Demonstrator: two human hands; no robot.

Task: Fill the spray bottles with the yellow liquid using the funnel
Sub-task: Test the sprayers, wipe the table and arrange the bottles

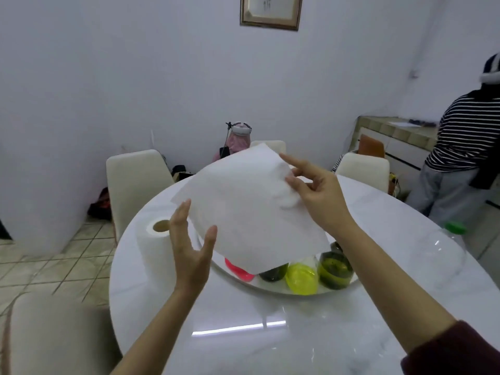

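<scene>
Right hand: raised over the round white table, thumb and middle fingers pinching the right edge of a white paper towel sheet, index finger extended straight. Sheet held flat in the air, hiding part of the tray below.

Left hand: open, fingers straight and spread, just beside the sheet's lower left edge; contact not discernible.

Round tray at table centre, holding:
- two dark green bottles, contents not discernible;
- bright yellow translucent bottle between them, lying tilted;
- pink container, mostly hidden under the sheet.

Paper towel roll: upright, left of the tray.

Large clear plastic bottle with green cap: near the right table edge, appearing empty.

Funnel: not identifiable.
</scene>
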